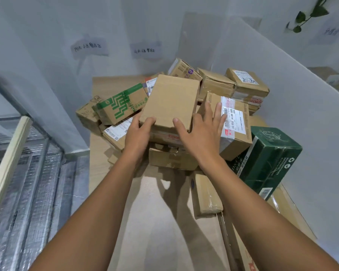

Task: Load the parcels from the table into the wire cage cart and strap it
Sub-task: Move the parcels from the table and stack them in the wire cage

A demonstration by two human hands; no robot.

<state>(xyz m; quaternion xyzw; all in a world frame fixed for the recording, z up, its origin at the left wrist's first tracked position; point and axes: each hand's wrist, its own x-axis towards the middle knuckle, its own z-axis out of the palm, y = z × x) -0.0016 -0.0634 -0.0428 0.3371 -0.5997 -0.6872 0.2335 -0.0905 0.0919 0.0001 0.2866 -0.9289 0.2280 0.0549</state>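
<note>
A plain brown parcel (170,100) lies tilted on top of a heap of cardboard parcels on the table (151,212). My left hand (138,133) grips its near left corner, thumb on top. My right hand (200,132) lies at its near right edge with the thumb on the top face and the fingers spread straight over a labelled parcel (235,124) beside it. The wire cage cart (27,173) stands at the left, below table height, its mesh side and a pale wooden rail visible.
Around the held parcel lie a green-printed box (121,103), a dark green carton (270,161) at the right, a flat taped parcel (205,194) near me, and several more boxes behind. White partition walls (292,94) close in the back and right of the table.
</note>
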